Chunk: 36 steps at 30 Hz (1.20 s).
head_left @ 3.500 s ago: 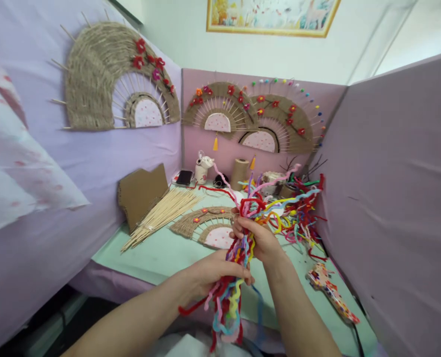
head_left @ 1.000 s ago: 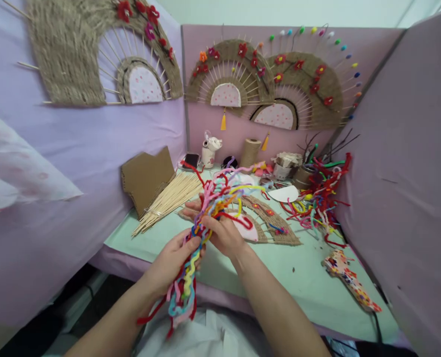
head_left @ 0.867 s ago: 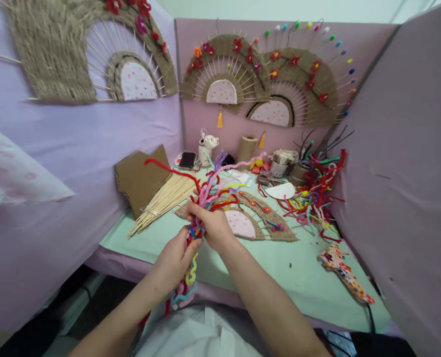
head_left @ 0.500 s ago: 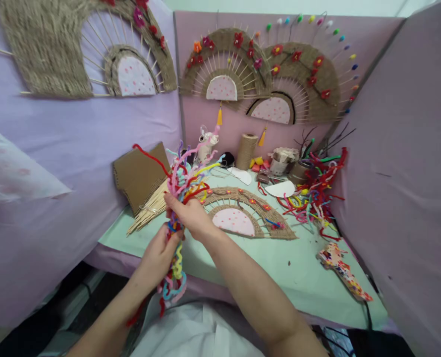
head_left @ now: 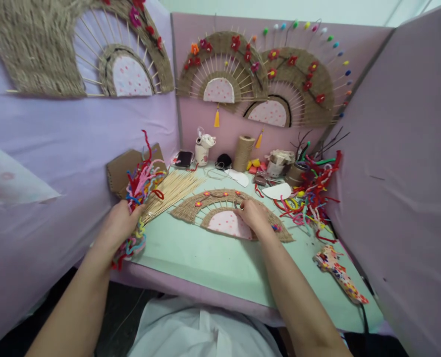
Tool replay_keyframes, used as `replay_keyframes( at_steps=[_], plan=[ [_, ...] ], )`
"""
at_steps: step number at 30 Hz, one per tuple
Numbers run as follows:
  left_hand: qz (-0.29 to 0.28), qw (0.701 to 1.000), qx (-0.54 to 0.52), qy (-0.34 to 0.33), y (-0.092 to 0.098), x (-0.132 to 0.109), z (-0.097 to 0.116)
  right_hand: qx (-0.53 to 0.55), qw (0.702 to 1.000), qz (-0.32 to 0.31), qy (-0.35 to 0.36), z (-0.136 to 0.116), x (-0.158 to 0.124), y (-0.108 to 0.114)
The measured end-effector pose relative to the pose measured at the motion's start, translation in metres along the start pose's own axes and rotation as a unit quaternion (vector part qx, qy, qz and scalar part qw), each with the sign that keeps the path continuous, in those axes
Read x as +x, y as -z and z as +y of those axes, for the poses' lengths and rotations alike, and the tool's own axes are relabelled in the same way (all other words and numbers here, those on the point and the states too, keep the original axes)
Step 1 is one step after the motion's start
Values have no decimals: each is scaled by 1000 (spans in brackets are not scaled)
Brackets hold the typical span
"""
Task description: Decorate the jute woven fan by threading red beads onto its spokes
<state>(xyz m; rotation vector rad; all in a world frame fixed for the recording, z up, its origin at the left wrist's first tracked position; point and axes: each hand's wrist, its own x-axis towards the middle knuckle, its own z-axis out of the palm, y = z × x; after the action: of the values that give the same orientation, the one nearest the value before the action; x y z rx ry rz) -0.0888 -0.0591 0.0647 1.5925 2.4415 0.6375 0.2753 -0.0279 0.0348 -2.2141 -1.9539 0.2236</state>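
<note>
My left hand [head_left: 118, 225] is closed round a bundle of multicoloured pipe cleaners [head_left: 144, 181], held upright over the table's left side. The strands fan out above the fist and hang in loops below it. On the table lies a twine-woven fan [head_left: 185, 208] with a pink-dotted half-round centre [head_left: 228, 223] and small orange flowers along its band. My right hand [head_left: 255, 216] reaches over the fan, its fingers drawn together at the twine just above the centre piece. Whatever is between those fingertips, if anything, is hidden.
Bamboo sticks [head_left: 178, 186] and brown cardboard [head_left: 122, 171] lie at the left. A twine spool [head_left: 244, 153] stands at the back. Loose pipe cleaners [head_left: 317, 186] heap up at the right, behind a flower-patterned glue gun [head_left: 341, 272] with a cord. Finished fans [head_left: 239, 42] hang on the back panel.
Both hands were together on the pipe cleaner bundle. My left hand has carried it left, while my right hand has let go and moved right onto the fan.
</note>
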Motion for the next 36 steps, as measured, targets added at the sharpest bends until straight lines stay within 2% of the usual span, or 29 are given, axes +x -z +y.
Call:
replay_keyframes(
  at_steps=[3, 5, 9, 11, 13, 14, 15, 16, 18, 20, 21, 22, 25, 27, 31, 36],
  plan=[
    [-27, 995, 89, -29, -8, 7, 1, 20, 1000, 7, 14, -4, 2, -7],
    [-17, 992, 119, -32, -10, 8, 0, 36, 999, 19, 18, -4, 3, -12],
    [-15, 990, 134, -44, -4, 2, -1, 73, 994, 85, 18, 4, 5, -17],
    [16, 990, 124, -71, 4, -7, 4, 110, 986, 127, 14, 8, 5, -16],
    [80, 987, 80, -110, 11, -22, 16, 164, 974, 156, 20, 12, 4, -14],
    [110, 984, 34, -134, 12, -31, 24, 200, 966, 162, 29, 12, 3, -12],
    [115, 978, -34, -171, 10, -42, 35, 239, 956, 163, 43, 12, 1, -10],
    [103, 966, -123, -201, 4, -53, 48, 281, 945, 159, 59, 12, -1, -7],
    [-30, 926, -306, -217, -18, -75, 77, 352, 921, 134, 99, 9, -6, -3],
    [-226, 857, -435, -157, -47, -93, 104, 394, 902, 96, 146, 6, -13, -1],
    [-291, 820, -479, -111, -62, -99, 117, 405, 896, 73, 168, 4, -17, -1],
    [-320, 782, -531, -66, -76, -103, 127, 409, 892, 51, 187, 3, -20, -2],
    [-335, 689, -643, 7, -104, -108, 144, 397, 890, 9, 221, 0, -26, -7],
    [-324, 660, -678, 25, -112, -108, 147, 381, 894, 9, 234, -1, -27, -12],
    [-284, 665, -690, 34, -116, -108, 142, 360, 900, 16, 245, -3, -28, -17],
    [-259, 671, -694, 28, -121, -108, 135, 341, 907, 12, 246, -5, -29, -17]
  ],
)
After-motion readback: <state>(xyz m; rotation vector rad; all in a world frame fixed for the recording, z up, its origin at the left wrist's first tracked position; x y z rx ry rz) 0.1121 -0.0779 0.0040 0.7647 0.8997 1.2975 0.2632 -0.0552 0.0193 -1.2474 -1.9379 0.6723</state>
